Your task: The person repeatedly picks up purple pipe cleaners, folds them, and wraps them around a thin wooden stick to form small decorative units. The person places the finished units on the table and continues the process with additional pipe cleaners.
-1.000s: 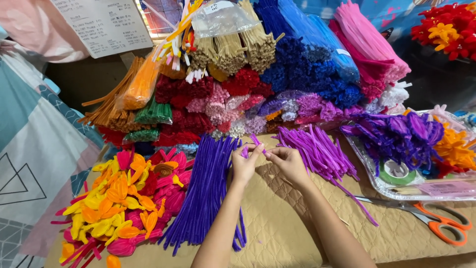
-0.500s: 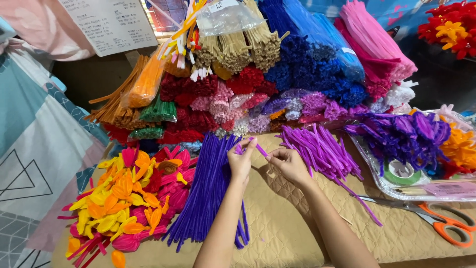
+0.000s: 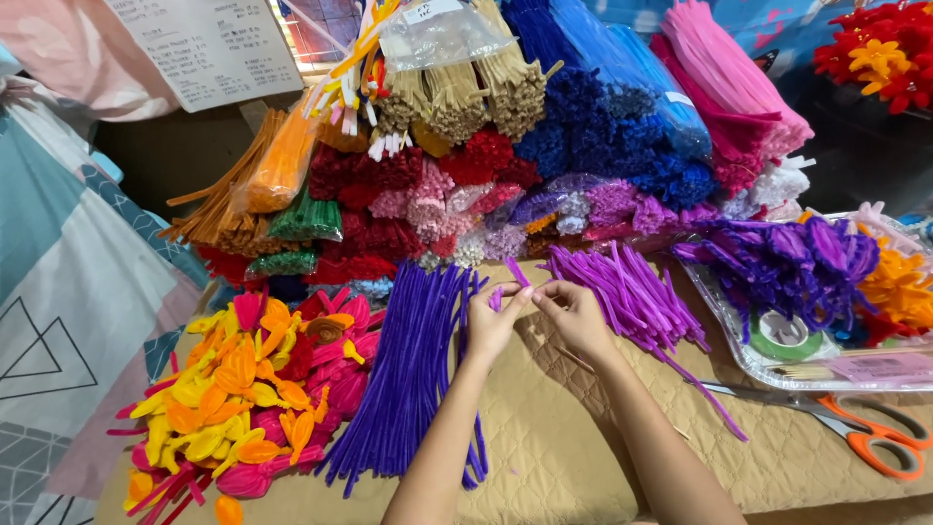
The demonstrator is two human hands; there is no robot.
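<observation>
While both hands meet at the middle of the view, the left hand (image 3: pixel 494 326) and right hand (image 3: pixel 575 313) pinch a short light-purple pipe cleaner (image 3: pixel 516 274) between their fingertips, fingers narrowed around it, its upper end poking up at 12 o'clock above the knuckles. Compared with half a second ago, the hands have kept the same spot and the same pinch; only the stem's tip seems tilted a little differently. At 9 o'clock from the left hand lies a long bundle of dark purple pipe cleaners (image 3: pixel 413 379), touching the wrist's side. At 3 o'clock from the right hand spreads a loose pile of lilac pipe cleaners (image 3: pixel 632 292). Farther at 8 o'clock sits a heap of yellow, orange and pink petal shapes (image 3: pixel 243 389). At 4 o'clock, orange-handled scissors (image 3: pixel 855 428) rest on the tan quilted mat (image 3: pixel 554 457). At 3 o'clock a clear tray (image 3: pixel 768 365) holds purple twisted pieces and a green tape roll (image 3: pixel 785 335). Stacked bundles in many colours (image 3: pixel 505 156) fill the 12 o'clock side.
</observation>
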